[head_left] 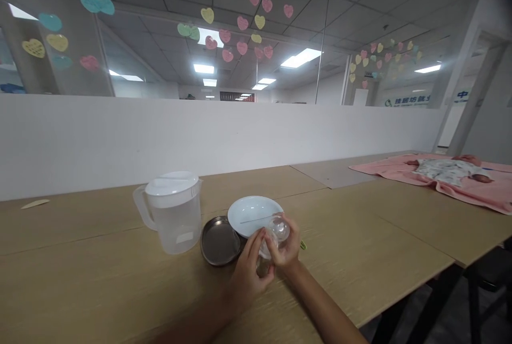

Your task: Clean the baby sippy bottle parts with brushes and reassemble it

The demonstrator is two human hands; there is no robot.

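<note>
In front of me, both hands are around a small clear, rounded container (279,228); its exact kind is hard to make out. My right hand (292,245) curls around its domed part. The fingers of my left hand (250,269) are closed against its lower, cup-like part, partly hidden by the fingers. Just beyond them sits a white bowl (250,206), with a thin straight rod (256,220) across it. To the left of the bowl, a dark metal kidney-shaped tray (219,242) rests on the table.
A translucent lidded pitcher (178,221) stands left of the tray. A small green item (303,245) shows beside my right hand. At the far right, a baby doll in patterned clothes (444,170) lies on a pink towel (486,194). A white partition (160,136) borders the wooden table (360,248).
</note>
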